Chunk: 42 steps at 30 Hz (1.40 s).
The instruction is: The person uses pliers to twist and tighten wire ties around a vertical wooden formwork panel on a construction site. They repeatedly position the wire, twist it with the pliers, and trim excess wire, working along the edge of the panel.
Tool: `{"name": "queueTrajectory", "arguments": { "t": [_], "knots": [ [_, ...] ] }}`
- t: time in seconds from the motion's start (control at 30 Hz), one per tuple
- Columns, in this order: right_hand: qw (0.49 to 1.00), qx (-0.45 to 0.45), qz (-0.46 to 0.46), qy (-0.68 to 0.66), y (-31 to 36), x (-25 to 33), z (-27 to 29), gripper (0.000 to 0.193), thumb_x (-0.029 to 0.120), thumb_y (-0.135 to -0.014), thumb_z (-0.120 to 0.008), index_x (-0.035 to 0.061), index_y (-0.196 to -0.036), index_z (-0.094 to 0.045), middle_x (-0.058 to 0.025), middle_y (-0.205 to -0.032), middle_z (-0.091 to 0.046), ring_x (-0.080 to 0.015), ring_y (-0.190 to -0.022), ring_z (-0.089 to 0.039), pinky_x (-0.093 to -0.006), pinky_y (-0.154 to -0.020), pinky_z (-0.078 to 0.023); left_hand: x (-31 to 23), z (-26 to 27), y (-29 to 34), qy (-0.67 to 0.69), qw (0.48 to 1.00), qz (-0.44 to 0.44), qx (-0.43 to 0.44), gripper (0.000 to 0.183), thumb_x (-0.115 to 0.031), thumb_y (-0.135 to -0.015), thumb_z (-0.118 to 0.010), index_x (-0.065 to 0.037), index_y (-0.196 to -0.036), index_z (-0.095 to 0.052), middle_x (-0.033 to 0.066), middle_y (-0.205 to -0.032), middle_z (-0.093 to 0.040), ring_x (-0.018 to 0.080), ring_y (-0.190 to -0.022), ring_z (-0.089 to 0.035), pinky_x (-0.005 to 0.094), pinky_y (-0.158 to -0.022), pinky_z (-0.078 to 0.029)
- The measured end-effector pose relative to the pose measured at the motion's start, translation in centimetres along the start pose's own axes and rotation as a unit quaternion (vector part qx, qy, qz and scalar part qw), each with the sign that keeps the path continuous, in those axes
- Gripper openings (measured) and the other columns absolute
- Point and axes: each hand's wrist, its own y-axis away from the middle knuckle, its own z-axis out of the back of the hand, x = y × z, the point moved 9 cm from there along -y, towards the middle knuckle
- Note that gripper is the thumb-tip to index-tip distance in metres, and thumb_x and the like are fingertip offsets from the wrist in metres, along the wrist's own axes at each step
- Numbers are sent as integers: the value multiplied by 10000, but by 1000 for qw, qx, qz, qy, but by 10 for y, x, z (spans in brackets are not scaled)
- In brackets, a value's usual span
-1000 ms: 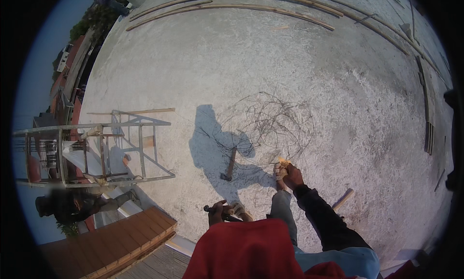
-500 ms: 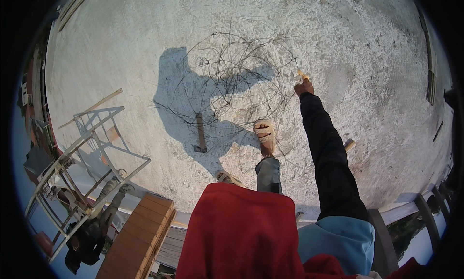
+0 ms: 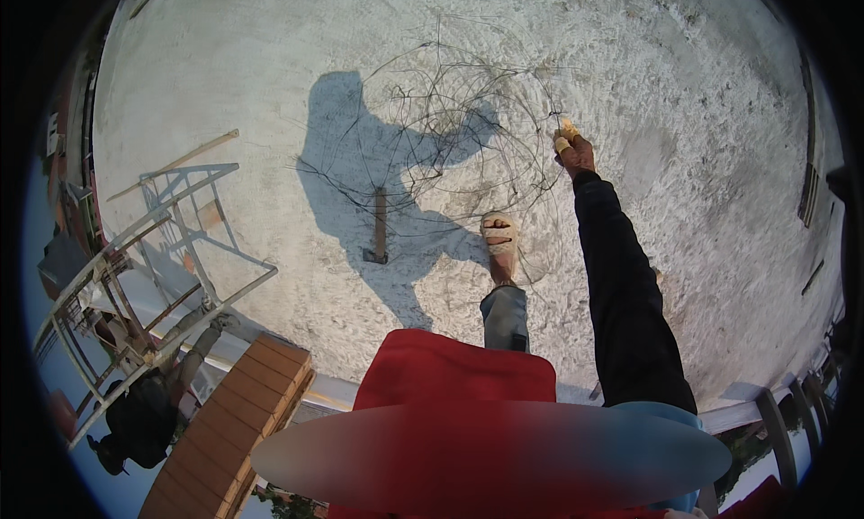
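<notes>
Nearest is a red cloth garment [image 3: 454,366], and beyond it a foot in a beige strapped sandal [image 3: 499,236] stands at the lower edge of the loose tangle of thin dark wire [image 3: 438,146], which lies sprawled on the rough pale concrete floor [image 3: 684,222]. A hammer with a brown handle and dark head [image 3: 381,218] lies at the tangle's lower left. The right hand [image 3: 572,150] reaches to the tangle's right edge, its fingers bunched, with yellow at their tips; whether they pinch a strand I cannot tell. The left hand is out of view, its state unknown. A loop could snag the sandal if the foot shifts, and a springy end could scratch the fingers if pulled sharply. Farther off, left of the tangle, stands a pale, ladder-like metal frame [image 3: 193,252], a dark-clothed co-worker [image 3: 144,420] behind it.
</notes>
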Motion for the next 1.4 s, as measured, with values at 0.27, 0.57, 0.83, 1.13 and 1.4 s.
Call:
{"name": "queueTrajectory", "arguments": {
  "t": [0.27, 0.57, 0.83, 1.13, 1.4],
  "knots": [
    [997, 3, 53, -58, 189, 33, -24, 232, 250, -1018, -705, 23, -1041, -745, 24, -764, -663, -58, -663, -563, -265, -597, -465, 40, 21, 0, 20, 996, -92, -1, 412, -331, -1027, -665, -37, -1313, -623, 170, -1081, -746, 252, -821, -743, 429, -711, -619],
    [980, -56, 128, -142, 376, 140, -51, 209, 236, -944, -755, 28, -968, -745, 14, -755, -643, -75, -612, -527, -268, -554, -422, 199, 60, -20, 47, 981, -185, -9, 400, -322, -1025, -668, -40, -1306, -631, 165, -1072, -751, 245, -817, -742, 422, -709, -618],
    [954, 24, 253, -162, 609, 443, -70, 199, 244, -947, -699, 55, -971, -755, 35, -730, -592, -41, -483, -367, -233, -443, -243, 376, 120, -18, 101, 962, -231, -103, 246, -236, -977, -683, -63, -1142, -741, 88, -902, -784, 194, -791, -749, 377, -719, -613],
    [921, -75, 170, 344, 608, 385, -133, 301, 278, -838, -671, 7, -905, -783, -164, -820, -767, -265, -779, -740, -394, -773, -556, 419, 147, -22, 208, 946, -215, -122, 253, -272, -942, -670, -83, -1077, -772, 75, -906, -804, 225, -885, -777, 387, -829, -608],
    [933, 103, 339, -63, 691, 517, -93, 222, 240, -933, -682, 37, -999, -740, 51, -707, -565, -41, -475, -347, -233, -451, -234, 372, 95, -29, 261, 953, -152, -23, 297, -219, -904, -681, -75, -1146, -772, 125, -986, -805, 230, -895, -782, 386, -834, -603]
  ]
}}
